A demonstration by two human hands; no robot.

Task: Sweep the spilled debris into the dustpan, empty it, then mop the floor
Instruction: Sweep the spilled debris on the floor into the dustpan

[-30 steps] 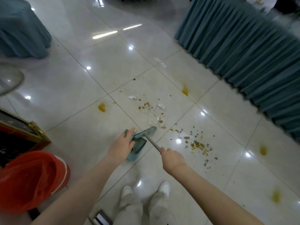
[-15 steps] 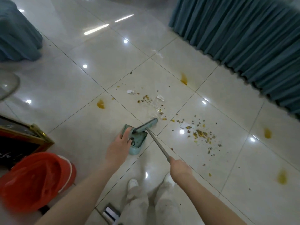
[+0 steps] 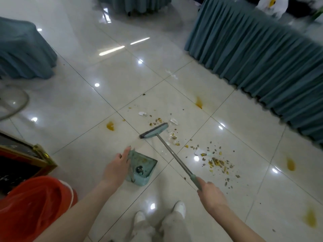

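A teal dustpan (image 3: 142, 167) rests on the glossy tile floor with a little dirt inside. My left hand (image 3: 117, 167) grips its left edge. My right hand (image 3: 210, 194) is closed around the grip of a long-handled teal broom; the broom head (image 3: 154, 130) sits on the floor beyond the dustpan, apart from it, at the near edge of one patch of debris (image 3: 158, 119). A second patch of yellow and brown debris (image 3: 216, 161) with white scraps lies to the right of the broom handle. Orange stains (image 3: 110, 126) dot the tiles.
A red bucket lined with a bag (image 3: 33, 206) stands at lower left beside a gold-framed stand (image 3: 26, 154). Tables skirted in teal cloth (image 3: 262, 55) run along the right, and another (image 3: 22, 51) stands at the left. My white shoes (image 3: 179, 206) are below.
The broom head has moved away from the dustpan mouth and out toward the debris. The dustpan now lies uncovered, and my left hand has stayed on its edge.
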